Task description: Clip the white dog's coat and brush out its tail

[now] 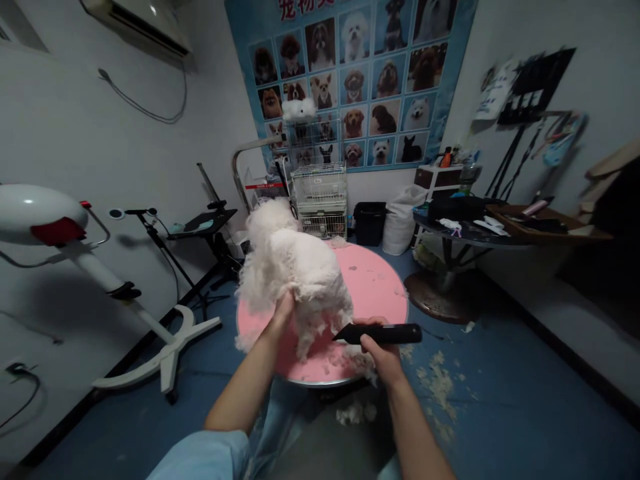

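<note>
A fluffy white dog (315,263) stands on a round pink grooming table (375,273), its rear quarters toward me and its head turned away. My left hand (285,305) holds the dog low on its side, with its fingers partly hidden by fur. In my right hand (381,350) is a black hair clipper (383,333), held level. The clipper's narrow tip points left, close to the dog's hind legs. Clumps of cut fur (363,363) lie along the near edge of the tabletop.
To the left stands a white dryer (43,213) on a wheeled stand. Behind the table are stacked wire cages (320,190), a black bin (369,223) and a white sack (400,220). A dark table (475,227) holding tools stands on the right. Fur (440,383) litters the blue floor.
</note>
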Demonstrator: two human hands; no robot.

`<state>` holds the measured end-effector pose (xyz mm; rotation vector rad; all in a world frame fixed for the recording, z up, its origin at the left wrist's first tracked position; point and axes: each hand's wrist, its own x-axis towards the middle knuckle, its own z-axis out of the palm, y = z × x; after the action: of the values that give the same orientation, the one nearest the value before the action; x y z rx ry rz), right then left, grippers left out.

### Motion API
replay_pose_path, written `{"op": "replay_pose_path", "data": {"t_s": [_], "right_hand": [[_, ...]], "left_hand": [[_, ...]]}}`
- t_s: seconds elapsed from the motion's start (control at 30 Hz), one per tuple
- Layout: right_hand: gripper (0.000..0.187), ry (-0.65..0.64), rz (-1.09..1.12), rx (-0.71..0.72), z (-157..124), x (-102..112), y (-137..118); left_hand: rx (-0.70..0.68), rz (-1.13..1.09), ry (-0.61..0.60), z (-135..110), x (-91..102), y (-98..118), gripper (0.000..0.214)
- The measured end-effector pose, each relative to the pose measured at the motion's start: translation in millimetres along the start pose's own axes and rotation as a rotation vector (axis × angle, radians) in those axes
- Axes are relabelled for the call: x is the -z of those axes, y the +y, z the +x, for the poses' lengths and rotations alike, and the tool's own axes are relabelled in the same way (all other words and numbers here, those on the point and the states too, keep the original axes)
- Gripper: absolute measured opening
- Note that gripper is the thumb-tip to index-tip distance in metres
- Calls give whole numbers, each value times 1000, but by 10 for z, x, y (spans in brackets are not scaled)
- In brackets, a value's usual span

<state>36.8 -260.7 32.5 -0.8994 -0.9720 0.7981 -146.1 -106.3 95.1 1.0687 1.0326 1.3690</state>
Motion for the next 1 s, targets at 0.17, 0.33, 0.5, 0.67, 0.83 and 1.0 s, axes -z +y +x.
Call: {"op": "replay_pose_path", "data": {"t_s": [0.17, 0.33, 0.5, 0.67, 0.83, 1.0], "right_hand": [[37, 132, 295, -212, -92, 100, 142], [34, 341, 325, -27, 47, -228, 137], [31, 259, 127, 93, 86, -601, 214], [28, 187, -3, 32, -116, -556, 256], [29, 239, 50, 80, -89, -589, 249], [30, 146, -180, -175, -69, -585, 566]], "left_hand": [[158, -66, -92, 139, -1, -139, 29], [286, -58, -127, 93, -94, -54, 26], [272, -44, -129, 10, -79, -68, 28], [271, -53, -145, -45, -25, -107, 35], [267, -67, -156, -84, -17, -125, 35], [198, -15, -137, -107, -14, -147, 33]]}}
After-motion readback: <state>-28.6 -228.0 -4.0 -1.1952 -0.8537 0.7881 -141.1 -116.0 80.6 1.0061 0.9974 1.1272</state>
